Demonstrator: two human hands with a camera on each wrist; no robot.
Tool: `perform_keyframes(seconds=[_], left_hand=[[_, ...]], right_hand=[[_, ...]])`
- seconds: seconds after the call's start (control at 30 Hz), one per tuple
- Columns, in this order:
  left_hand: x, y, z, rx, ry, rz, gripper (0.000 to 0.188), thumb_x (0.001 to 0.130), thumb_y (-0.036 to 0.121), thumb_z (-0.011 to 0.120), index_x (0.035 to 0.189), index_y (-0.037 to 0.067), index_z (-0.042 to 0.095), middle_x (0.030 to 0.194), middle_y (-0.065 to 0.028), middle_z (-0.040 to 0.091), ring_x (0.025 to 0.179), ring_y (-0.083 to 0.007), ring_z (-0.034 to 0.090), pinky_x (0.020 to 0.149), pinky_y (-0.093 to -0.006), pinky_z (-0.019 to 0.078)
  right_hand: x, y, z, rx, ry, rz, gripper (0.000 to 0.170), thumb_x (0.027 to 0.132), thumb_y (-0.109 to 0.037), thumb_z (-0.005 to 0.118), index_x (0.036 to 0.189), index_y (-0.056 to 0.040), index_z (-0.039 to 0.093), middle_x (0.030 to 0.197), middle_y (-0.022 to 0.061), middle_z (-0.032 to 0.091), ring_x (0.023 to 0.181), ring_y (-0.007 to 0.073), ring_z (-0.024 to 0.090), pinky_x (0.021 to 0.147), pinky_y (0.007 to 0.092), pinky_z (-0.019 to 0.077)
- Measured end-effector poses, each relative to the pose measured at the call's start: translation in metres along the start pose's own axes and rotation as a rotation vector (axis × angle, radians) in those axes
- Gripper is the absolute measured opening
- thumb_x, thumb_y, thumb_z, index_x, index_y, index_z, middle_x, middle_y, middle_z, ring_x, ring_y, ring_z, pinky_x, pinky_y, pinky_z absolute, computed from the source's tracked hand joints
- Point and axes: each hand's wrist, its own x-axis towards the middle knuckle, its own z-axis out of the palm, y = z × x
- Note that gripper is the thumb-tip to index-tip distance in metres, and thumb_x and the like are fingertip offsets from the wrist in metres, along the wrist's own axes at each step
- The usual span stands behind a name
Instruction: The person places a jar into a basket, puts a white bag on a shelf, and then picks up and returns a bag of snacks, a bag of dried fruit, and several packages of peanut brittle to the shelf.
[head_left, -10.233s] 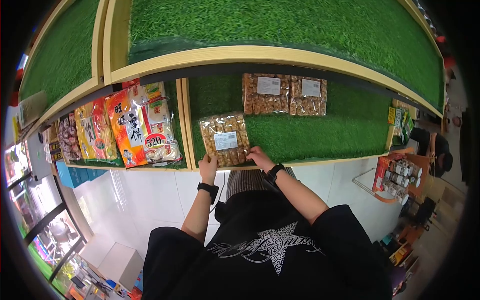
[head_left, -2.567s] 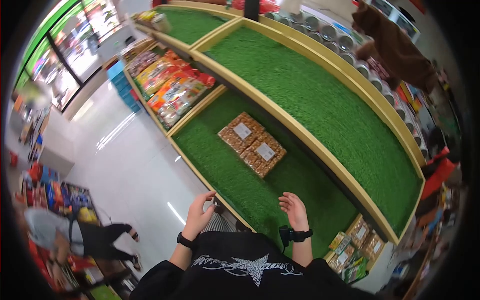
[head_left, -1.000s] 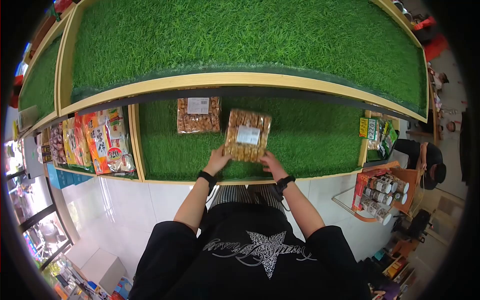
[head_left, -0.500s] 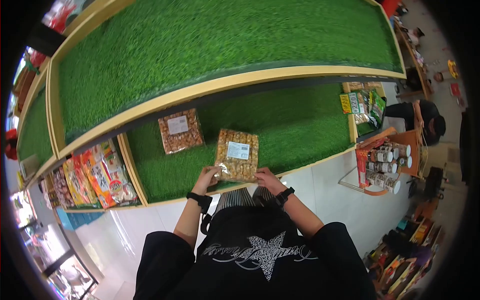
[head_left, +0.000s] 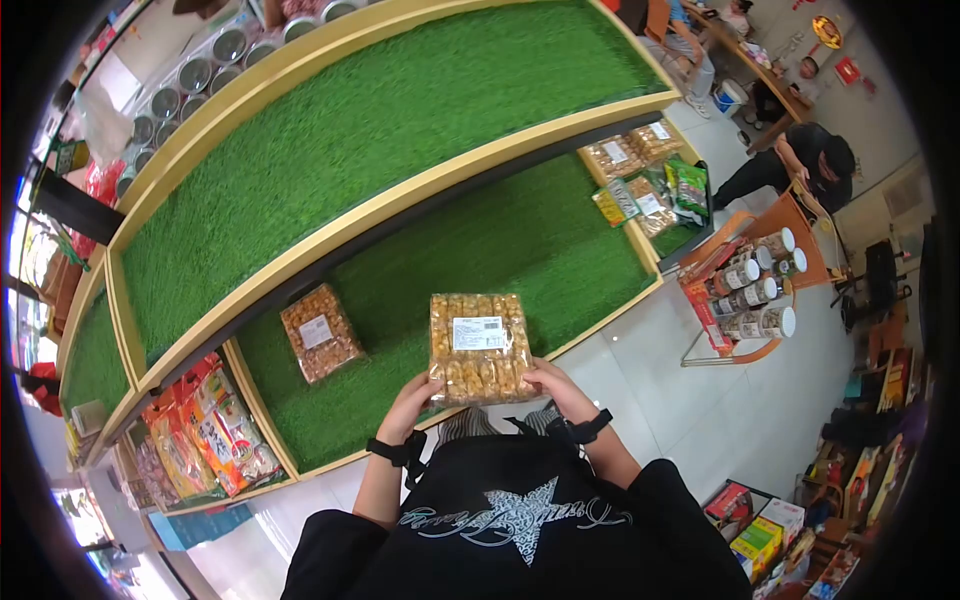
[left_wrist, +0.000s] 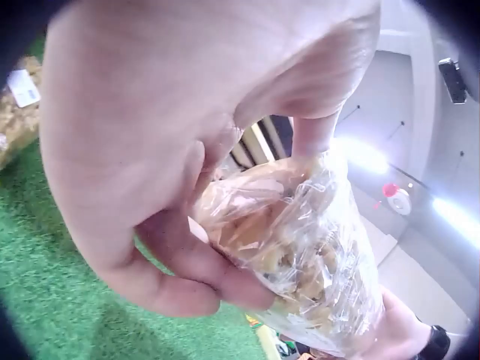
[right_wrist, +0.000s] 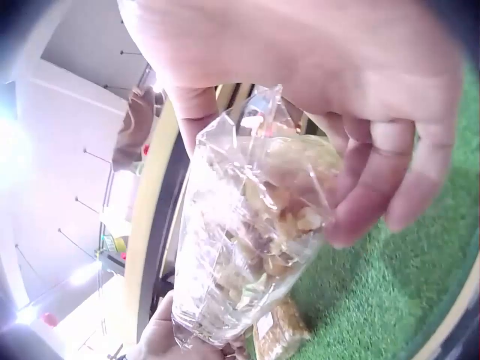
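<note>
A clear-wrapped package of nut-like pieces with a white label (head_left: pixel 478 352) is held up above the front edge of the green shelf (head_left: pixel 480 235). My left hand (head_left: pixel 408 405) pinches its near left corner, and my right hand (head_left: pixel 562 393) its near right corner. The left wrist view shows thumb and fingers of the left hand (left_wrist: pixel 187 135) on both sides of the crinkled wrapper (left_wrist: pixel 300 255). In the right wrist view the right hand (right_wrist: pixel 322 82) grips the other end of the package (right_wrist: pixel 247 225). Another labelled package (head_left: pixel 322 335) lies on the green turf to the left.
Wooden dividers (head_left: pixel 262 405) split the shelf. Bagged snacks (head_left: pixel 210 430) fill the left section; more packages (head_left: pixel 650 205) lie in the right one. A raised turf shelf (head_left: pixel 390 130) runs behind. A rack of jars (head_left: pixel 750 290) and a seated person (head_left: pixel 815 165) are at the right.
The held package now appears larger, raised off the shelf between both hands. The head view has turned, so the other package appears further left and lower. Earlier, both hands were free of any package.
</note>
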Motion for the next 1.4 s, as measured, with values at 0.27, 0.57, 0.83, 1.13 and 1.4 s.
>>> perform_keyframes(seconds=[0.27,0.57,0.83,1.13,1.4], left_hand=[[-0.014,0.013,0.139,0.134,-0.266,0.239,0.054,0.078,0.015,0.053,0.123,-0.006,0.034,0.118,-0.0102,0.046,0.107,-0.0166,0.043,0.093,-0.0272,0.0303],[-0.002,-0.016,0.268,0.211,-0.553,0.193,0.062,0.074,0.006,0.055,0.127,-0.006,0.026,0.124,-0.0118,0.04,0.111,-0.0163,0.041,0.092,-0.0275,0.0316],[0.007,-0.006,0.321,0.488,-0.634,0.142,0.061,0.07,0.006,0.057,0.125,0.001,0.033,0.111,-0.0067,0.046,0.099,-0.0135,0.045,0.083,-0.0248,0.0373],[0.049,0.008,0.351,0.417,-0.56,0.182,0.051,0.071,0.008,0.06,0.118,0.003,0.042,0.085,-0.0007,0.048,0.078,-0.0081,0.048,0.069,-0.0218,0.0382],[0.13,0.043,0.376,0.125,-0.329,0.155,0.038,0.081,0.027,0.053,0.111,0.004,0.048,0.085,0.0009,0.053,0.075,-0.0068,0.049,0.067,-0.0211,0.0378]], right_hand=[[-0.107,-0.019,-0.096,0.024,0.106,-0.281,0.036,0.086,-0.026,0.045,0.112,-0.0003,0.046,0.09,0.0009,0.053,0.08,0.0082,0.049,0.071,0.0207,0.0381],[-0.216,-0.006,-0.184,0.129,0.507,-0.482,0.044,0.087,-0.024,0.043,0.123,0.0001,0.035,0.108,0.0041,0.049,0.092,0.0113,0.047,0.081,0.0253,0.0372],[-0.248,0.036,-0.229,0.342,0.56,-0.656,0.046,0.091,-0.03,0.033,0.124,0.0022,0.033,0.125,0.0095,0.04,0.114,0.0188,0.039,0.096,0.0337,0.0288],[-0.242,0.029,-0.258,0.447,0.586,-0.659,0.045,0.088,-0.026,0.038,0.123,0.0018,0.033,0.121,0.0115,0.043,0.111,0.0201,0.042,0.094,0.0325,0.0307],[-0.202,-0.048,-0.286,0.468,0.593,-0.491,0.046,0.082,-0.029,0.046,0.117,-0.0021,0.034,0.114,0.0127,0.047,0.1,0.0227,0.051,0.078,0.0386,0.0456]])
